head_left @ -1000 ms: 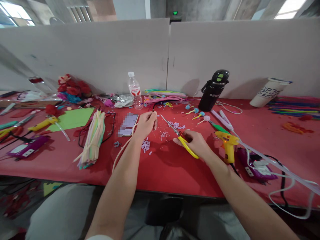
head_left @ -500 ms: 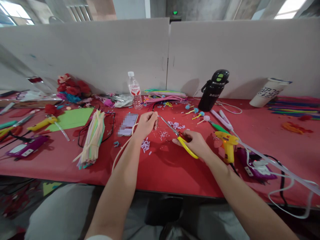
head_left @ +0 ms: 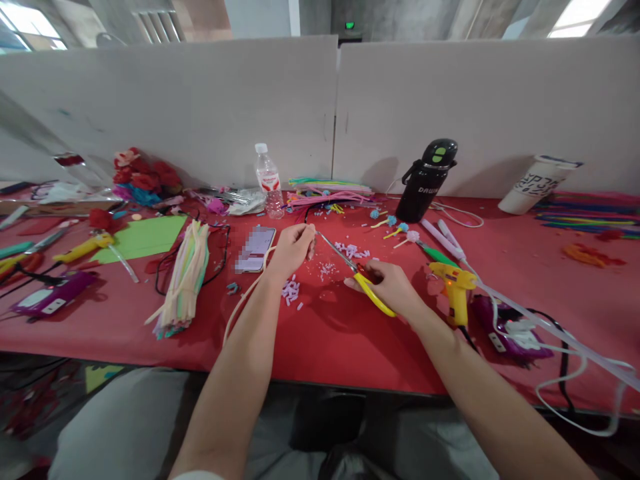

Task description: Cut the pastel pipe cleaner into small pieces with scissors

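My left hand (head_left: 296, 245) is closed in a pinch on a cream pipe cleaner (head_left: 239, 301), whose long end trails down beside my forearm. My right hand (head_left: 386, 285) grips the yellow handles of a pair of scissors (head_left: 367, 288). The scissors' blade tips reach up to the fingertips of my left hand, where the exact cutting point is too small to make out. Short lilac pieces lie in one pile (head_left: 291, 291) by my left wrist and another pile (head_left: 353, 251) beyond the blades. Fine pale scraps (head_left: 327, 269) are scattered between them.
A bundle of pastel pipe cleaners (head_left: 186, 280) and a phone (head_left: 257, 249) lie to the left. Behind stand a plastic bottle (head_left: 270, 183) and a black flask (head_left: 426, 183). A yellow glue gun (head_left: 454, 290) with its cord is at right, near small pompom stems (head_left: 400, 230).
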`<state>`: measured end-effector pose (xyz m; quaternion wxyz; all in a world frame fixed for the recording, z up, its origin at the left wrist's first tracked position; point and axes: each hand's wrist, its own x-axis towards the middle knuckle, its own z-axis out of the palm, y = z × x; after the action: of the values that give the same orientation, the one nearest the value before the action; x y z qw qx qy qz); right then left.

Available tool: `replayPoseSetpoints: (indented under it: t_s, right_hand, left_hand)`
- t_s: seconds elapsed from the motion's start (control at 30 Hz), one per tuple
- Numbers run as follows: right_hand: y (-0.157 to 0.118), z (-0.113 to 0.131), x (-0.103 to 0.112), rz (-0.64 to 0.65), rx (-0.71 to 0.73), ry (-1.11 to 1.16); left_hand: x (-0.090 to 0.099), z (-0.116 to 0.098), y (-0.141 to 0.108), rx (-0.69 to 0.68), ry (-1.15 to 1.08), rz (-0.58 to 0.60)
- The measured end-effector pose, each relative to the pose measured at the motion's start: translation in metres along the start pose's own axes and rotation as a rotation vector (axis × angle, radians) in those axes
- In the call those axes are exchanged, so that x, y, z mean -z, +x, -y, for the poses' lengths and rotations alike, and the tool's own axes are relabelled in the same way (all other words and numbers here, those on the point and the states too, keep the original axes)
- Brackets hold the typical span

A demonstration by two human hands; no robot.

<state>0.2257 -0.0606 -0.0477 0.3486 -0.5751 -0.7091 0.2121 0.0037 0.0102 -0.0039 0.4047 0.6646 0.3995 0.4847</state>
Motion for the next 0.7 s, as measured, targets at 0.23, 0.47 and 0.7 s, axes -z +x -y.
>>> replayPoseSetpoints:
  t_s: [0.23,0.47,0.7]
  right_hand:
    - [0.0001,0.0012,0.0015,0.023,0.002,0.013]
    - [-0.0005,0.0007,0.001,0.013,-0.002,0.022]
    - [0.0,0.0007,-0.0003,0.003,-0.002,0.018]
  left_hand:
    - [0.0008,0.0006,0.0008,-0.004,-0.006,-0.009]
    - [-0.0002,0.0024,0.0009,0.0,0.0,-0.007]
    - [0.0007,0.0019,0.0001,-0.004,0.005,0.012]
